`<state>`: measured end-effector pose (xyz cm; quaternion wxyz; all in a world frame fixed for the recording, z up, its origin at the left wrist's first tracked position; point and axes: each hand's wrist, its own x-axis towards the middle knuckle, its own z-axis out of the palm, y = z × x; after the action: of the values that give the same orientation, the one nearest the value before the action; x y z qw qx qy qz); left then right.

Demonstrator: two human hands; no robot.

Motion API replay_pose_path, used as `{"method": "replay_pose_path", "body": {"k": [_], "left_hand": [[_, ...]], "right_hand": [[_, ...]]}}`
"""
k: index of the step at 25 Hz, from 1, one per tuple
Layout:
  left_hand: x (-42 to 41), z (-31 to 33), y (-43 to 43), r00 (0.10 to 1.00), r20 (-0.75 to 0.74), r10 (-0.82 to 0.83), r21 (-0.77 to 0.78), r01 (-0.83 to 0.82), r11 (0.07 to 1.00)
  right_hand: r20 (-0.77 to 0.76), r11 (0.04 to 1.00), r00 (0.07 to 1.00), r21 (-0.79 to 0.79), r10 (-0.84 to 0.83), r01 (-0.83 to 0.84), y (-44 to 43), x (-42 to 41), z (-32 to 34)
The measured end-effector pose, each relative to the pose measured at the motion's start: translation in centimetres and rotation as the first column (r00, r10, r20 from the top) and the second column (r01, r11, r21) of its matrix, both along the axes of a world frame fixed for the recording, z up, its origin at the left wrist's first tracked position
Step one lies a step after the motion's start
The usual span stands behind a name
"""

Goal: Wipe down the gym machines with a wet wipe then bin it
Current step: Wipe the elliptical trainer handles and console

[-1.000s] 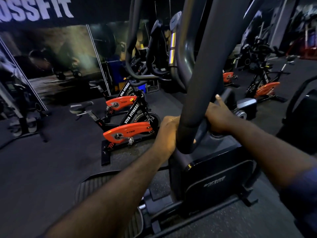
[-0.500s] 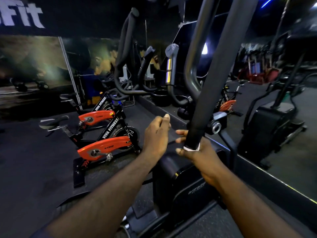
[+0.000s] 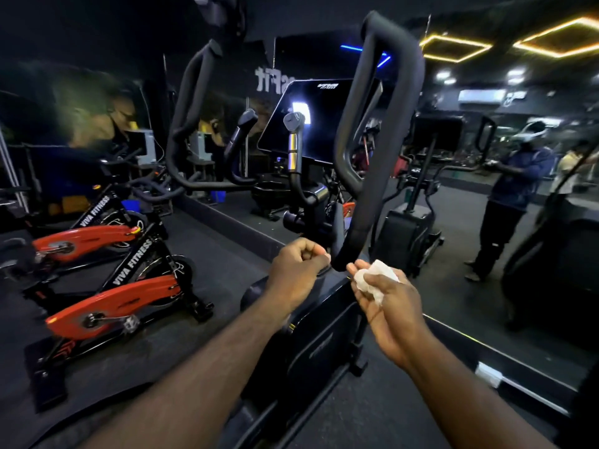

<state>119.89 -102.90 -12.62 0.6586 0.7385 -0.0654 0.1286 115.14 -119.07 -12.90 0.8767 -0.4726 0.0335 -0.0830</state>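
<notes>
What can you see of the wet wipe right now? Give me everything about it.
The wet wipe is a thin, white, soft-looking sheet, crumpled into a loose wad full of folds and creases. It lies in the right hand, held against the palm by curled fingers and thumb, with its top and a lower edge sticking out. It sits just right of the lower end of the black padded handle and does not seem to touch it. Whether it is damp or dirty cannot be told.

The right hand (image 3: 385, 303) holds a crumpled white wipe (image 3: 374, 278) just beside the machine's black handle (image 3: 372, 176); the left hand (image 3: 296, 273), fingers curled, sits near its base.
</notes>
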Motion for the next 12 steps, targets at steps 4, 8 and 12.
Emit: {"method": "replay_pose_path", "body": {"k": [4,8,12], "left_hand": [[-1.9,0.0,1.1,0.99,-0.044,-0.131,0.017,0.132,0.991],[-2.6,-0.2,2.7,0.974,0.002,-0.225,-0.017,0.225,0.974],[-1.6,0.2,5.5,0.977,-0.003,-0.214,0.08,0.213,0.974]], "right_hand": [[-0.02,0.942,0.994,-0.318,0.106,-0.107,0.3,-1.7,0.5],[-0.009,0.902,0.991,-0.414,0.132,-0.124,1.9,-1.1,0.1],[-0.01,0.919,0.986,-0.362,0.166,-0.159,3.6,1.7,0.0]]}}
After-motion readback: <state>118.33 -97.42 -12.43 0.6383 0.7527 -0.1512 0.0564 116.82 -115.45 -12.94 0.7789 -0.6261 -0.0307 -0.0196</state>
